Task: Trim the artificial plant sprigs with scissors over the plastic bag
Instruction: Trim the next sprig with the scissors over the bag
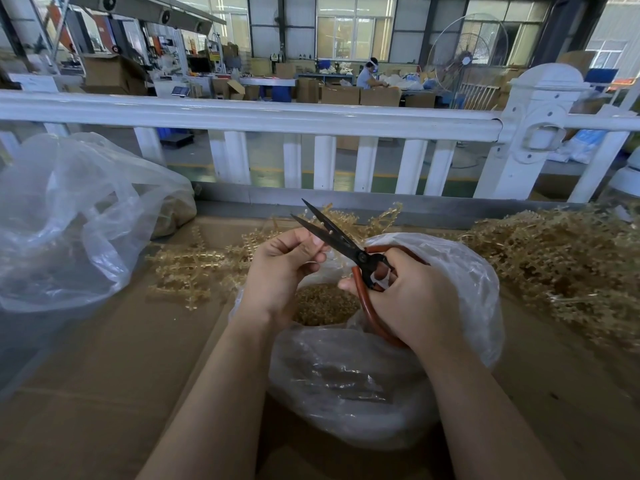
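The left hand (282, 268) pinches a thin sprig (320, 252) over the open plastic bag (460, 271); light, springy plastic, best pinched close to the cut. The right hand (412, 299) grips the scissors (341, 242), blades apart

Left hand (280, 271), right hand (412, 299): both bare, ungloved. Forearms bare, sleeveless in view. Fingernails short, unpainted.
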Demonstrator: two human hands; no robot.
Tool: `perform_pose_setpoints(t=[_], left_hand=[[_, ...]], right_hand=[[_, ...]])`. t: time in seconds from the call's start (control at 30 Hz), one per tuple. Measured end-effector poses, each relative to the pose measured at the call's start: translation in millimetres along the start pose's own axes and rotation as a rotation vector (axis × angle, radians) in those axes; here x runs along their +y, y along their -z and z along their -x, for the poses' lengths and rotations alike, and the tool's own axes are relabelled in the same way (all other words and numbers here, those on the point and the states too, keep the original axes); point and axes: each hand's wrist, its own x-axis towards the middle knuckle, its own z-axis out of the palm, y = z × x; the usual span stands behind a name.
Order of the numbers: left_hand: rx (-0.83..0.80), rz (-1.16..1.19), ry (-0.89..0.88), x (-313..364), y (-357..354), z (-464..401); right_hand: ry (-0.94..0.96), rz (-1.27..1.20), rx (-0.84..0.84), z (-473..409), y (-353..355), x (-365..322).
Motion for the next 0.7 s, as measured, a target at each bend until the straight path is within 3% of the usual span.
perform_pose_setpoints(t=[0.7], left_hand=[[-0.022, -0.227, -0.126, -3.0, 7.3, -0.1]], right_hand=[[0.004, 0.006, -0.011, 1.8, 4.6, -3.6]])
